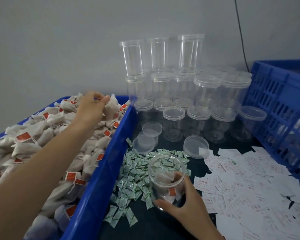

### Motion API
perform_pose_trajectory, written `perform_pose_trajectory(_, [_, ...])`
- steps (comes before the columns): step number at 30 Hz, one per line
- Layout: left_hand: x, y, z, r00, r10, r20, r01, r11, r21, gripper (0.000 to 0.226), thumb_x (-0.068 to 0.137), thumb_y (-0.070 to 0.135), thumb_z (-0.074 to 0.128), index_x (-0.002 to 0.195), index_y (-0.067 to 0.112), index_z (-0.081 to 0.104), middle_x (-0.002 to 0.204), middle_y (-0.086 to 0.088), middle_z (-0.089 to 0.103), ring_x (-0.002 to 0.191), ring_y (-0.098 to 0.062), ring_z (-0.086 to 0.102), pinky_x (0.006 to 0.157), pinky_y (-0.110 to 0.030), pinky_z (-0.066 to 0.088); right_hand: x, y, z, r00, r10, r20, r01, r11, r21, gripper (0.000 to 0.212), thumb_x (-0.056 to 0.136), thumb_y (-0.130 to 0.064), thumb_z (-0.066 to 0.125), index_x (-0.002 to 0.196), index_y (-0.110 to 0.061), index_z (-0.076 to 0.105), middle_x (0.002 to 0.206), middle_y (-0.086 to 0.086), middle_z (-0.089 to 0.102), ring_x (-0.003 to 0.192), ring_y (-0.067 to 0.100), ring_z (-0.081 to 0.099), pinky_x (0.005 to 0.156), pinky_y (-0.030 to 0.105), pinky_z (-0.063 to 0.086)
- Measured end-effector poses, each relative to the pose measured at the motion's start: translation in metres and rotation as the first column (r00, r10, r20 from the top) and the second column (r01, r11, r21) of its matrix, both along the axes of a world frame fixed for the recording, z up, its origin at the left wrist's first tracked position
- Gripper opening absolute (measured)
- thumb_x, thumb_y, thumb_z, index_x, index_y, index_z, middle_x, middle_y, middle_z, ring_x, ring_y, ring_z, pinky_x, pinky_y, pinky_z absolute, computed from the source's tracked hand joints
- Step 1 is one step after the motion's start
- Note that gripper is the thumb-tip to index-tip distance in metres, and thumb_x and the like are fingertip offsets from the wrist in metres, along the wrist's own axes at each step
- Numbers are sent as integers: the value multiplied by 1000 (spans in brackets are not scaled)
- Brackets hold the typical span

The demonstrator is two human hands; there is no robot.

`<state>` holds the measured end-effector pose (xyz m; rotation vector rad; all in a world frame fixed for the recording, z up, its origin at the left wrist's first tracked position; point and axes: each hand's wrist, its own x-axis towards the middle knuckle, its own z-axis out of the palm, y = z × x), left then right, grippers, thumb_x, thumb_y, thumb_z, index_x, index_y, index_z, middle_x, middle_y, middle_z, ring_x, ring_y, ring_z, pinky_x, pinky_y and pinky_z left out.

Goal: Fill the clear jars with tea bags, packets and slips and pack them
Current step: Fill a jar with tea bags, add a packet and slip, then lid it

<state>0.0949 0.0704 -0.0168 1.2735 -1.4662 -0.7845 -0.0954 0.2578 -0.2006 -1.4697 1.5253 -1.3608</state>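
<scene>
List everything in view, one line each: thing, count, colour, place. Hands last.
tea bags: many, off-white, red tags, heaped in bin
bin: one, blue, left
open jar: one, clear, centre front, few tea bags inside
empty jars: many, clear, stacked at wall
loose lids: few, clear, before stack
packets: many, green-white, table centre
slips: many, white, right front
crate: one, blue, right
left hand: pinches tea bags, bin's far end
right hand: grips open jar

The jars and loose lids are clear, glossy plastic. Tea bags look matt and fibrous, with red paper tags. The bin at the tabletop's left edge is smooth, shiny plastic. The packets are crinkled glossy film and the slips matt paper.
</scene>
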Motion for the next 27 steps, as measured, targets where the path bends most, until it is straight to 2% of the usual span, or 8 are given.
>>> perform_pose_trajectory(2, [-13,22,0,985,-172,-26,172,985,-3,10,97,20,54,87,19,54,93,-3,65,68,-12,65,55,-25,55,0,0,0,1000,-7,-6,7,1000,5,70,52,-74,82,108,-76,40,120,-41,56,104,-19,56,79,-1,42])
perform_pose_trajectory(8, [-51,85,-34,793,-561,237,565,823,59,15,91,8,60,82,18,54,64,10,64,61,-2,57,58,-15,45,-1,2,-2,1000,6,18,-6,1000,9,76,58,-56,90,120,-54,46,118,-38,59,104,-17,58,78,0,42])
perform_pose_trajectory(13, [-41,74,-45,789,-510,342,532,846,34,7,87,19,68,86,20,61,80,6,67,73,-3,62,70,-17,51,-1,1,-4,1000,-12,-5,12,1000,14,77,54,-67,87,115,-70,40,121,-38,56,107,-17,55,80,0,42])
perform_pose_trajectory(17, [-13,24,-45,811,-140,568,263,954,-141,11,92,8,58,94,19,60,90,8,61,82,-5,57,71,-14,42,-3,1,-7,1000,-9,-8,10,1000,23,78,53,-68,86,112,-77,37,123,-44,51,112,-20,51,83,-3,38])
perform_pose_trajectory(20, [20,-12,-58,598,23,801,27,998,-49,14,94,10,53,107,13,57,103,-3,59,89,-19,56,75,-32,49,-4,0,-10,1000,-7,-12,8,1000,24,78,54,-64,88,113,-76,38,124,-41,54,112,-18,53,85,-1,39])
perform_pose_trajectory(23, [40,-25,-77,85,-1,996,-7,1000,2,20,93,20,51,112,17,56,119,-5,57,108,-22,54,91,-37,45,-4,-2,-10,1000,-8,-19,8,1000,19,78,53,-66,87,114,-75,39,123,-41,55,112,-17,54,85,-1,39])
perform_pose_trajectory(24, [40,-26,-80,-8,-7,1000,-5,1000,7,20,91,22,52,111,18,56,123,-4,55,114,-22,51,95,-37,40,-4,-2,-10,1000,-7,-21,8,1000,18,78,52,-67,87,114,-75,39,123,-42,54,112,-18,53,85,-2,38])
perform_pose_trajectory(27, [32,-28,-84,-16,0,1000,-33,999,-1,23,89,22,57,111,18,56,128,-5,51,123,-23,43,101,-40,33,-4,0,-10,1000,-8,-17,9,1000,24,79,51,-70,86,113,-76,38,123,-44,53,112,-20,52,85,-3,37])
